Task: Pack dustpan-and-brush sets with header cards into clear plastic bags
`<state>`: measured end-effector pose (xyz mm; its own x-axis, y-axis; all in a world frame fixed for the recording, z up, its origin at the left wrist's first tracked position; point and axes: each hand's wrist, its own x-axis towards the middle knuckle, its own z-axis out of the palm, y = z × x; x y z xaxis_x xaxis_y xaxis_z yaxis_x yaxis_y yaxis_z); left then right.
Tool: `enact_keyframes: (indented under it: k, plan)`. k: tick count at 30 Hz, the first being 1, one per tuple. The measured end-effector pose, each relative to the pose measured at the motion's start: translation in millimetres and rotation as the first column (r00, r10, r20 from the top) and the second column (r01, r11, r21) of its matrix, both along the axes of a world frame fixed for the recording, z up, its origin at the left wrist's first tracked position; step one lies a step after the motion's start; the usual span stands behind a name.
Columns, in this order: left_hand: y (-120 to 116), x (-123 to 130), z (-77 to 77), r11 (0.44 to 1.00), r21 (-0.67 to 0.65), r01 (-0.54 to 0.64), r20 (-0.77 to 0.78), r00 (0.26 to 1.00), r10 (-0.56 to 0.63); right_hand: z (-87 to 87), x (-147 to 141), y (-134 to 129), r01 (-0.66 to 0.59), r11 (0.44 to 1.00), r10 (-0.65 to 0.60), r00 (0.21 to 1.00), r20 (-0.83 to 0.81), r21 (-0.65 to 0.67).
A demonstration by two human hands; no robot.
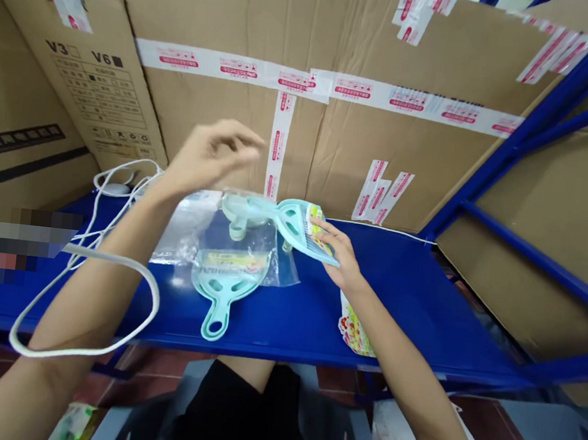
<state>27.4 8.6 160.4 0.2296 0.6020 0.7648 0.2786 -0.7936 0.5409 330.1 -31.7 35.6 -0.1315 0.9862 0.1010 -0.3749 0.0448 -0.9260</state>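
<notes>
My right hand (pixel 337 251) grips the bristle end of a mint-green hand broom (pixel 290 221), fingers over its yellow label. The broom's handle points left and lies over other mint-green plastic and clear wrapping. My left hand (pixel 215 154) is raised left of the broom, slightly blurred, its fingers bent and a little apart from the thumb, with nothing visible in it. Below, a mint-green dustpan (pixel 219 303) with a ring handle and a yellow label lies on the blue table (pixel 283 327). Clear plastic bags (pixel 180 229) lie beside and beneath these pieces.
A floral-printed packet (pixel 354 330) lies partly under my right forearm. A white cable (pixel 96 210) loops across the left side and over my left forearm. Taped cardboard (pixel 215 16) stands behind the table. Blue metal frame bars (pixel 488 174) rise at right.
</notes>
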Motion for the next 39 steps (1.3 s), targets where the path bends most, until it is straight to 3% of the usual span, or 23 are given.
enact_keyframes:
  k: [2, 3, 5, 7, 9, 10, 12, 18, 23, 27, 30, 36, 39]
  plan:
    - [13.6, -16.5, -6.1, 0.986, -0.049, -0.159, 0.293, 0.942, 0.166, -0.2, 1.9, 2.2, 0.105, 0.994, -0.104, 0.994, -0.02, 0.036]
    - [19.8, -22.1, -14.8, 0.978, -0.132, -0.163, 0.361, 0.911, 0.201, -0.1, 3.4, 3.1, 0.154, 0.987, -0.153, 0.988, -0.018, 0.051]
    - [27.0, -27.5, -41.1, 0.924, -0.382, -0.011, 0.378, 0.911, 0.167, -0.1, 6.5, 4.6, 0.242, 0.966, -0.243, 0.97, 0.002, 0.093]
    - [24.4, -26.2, -72.1, 0.782, -0.584, 0.219, 0.353, 0.936, 0.002, -1.0, 8.4, 5.7, 0.305, 0.94, -0.312, 0.95, 0.026, 0.151]
    - [14.4, -21.0, -99.2, 0.633, -0.671, 0.387, 0.382, 0.912, -0.153, -3.3, 9.0, 6.5, 0.335, 0.92, -0.352, 0.935, 0.05, 0.204]
    - [8.4, -18.0, -109.3, 0.595, -0.678, 0.431, 0.4, 0.896, -0.192, -4.8, 9.2, 6.9, 0.337, 0.914, -0.36, 0.931, 0.067, 0.224]
    - [-0.9, -13.5, -121.5, 0.584, -0.671, 0.457, 0.42, 0.883, -0.208, -7.8, 10.3, 7.6, 0.323, 0.907, -0.364, 0.924, 0.117, 0.27]
    - [2.9, -20.0, -123.2, 0.645, -0.659, 0.387, 0.513, 0.859, 0.009, -6.4, 20.4, 5.8, 0.144, 0.863, -0.351, 0.86, 0.371, 0.485]
    - [9.5, -28.2, -123.7, 0.645, -0.661, 0.383, 0.559, 0.825, 0.082, 1.6, 27.6, 2.5, 0.039, 0.856, -0.313, 0.832, 0.458, 0.515]
    - [13.0, -30.4, -125.1, 0.664, -0.642, 0.384, 0.605, 0.785, 0.13, 3.1, 25.4, 0.5, -0.051, 0.887, -0.208, 0.844, 0.495, 0.459]
    - [12.1, -27.9, -125.4, 0.626, -0.643, 0.44, 0.612, 0.787, 0.075, 1.2, 17.7, -4.1, -0.067, 0.896, -0.193, 0.832, 0.521, 0.439]
    - [-7.7, -8.6, -125.4, 0.551, -0.622, 0.557, 0.579, 0.8, -0.155, -3.5, 5.0, -14.5, 0.059, 0.868, -0.322, 0.822, 0.469, 0.493]
    - [-17.2, -0.9, -127.7, 0.536, -0.605, 0.588, 0.596, 0.782, -0.184, -3.8, 5.1, -15.2, 0.042, 0.873, -0.312, 0.813, 0.491, 0.485]
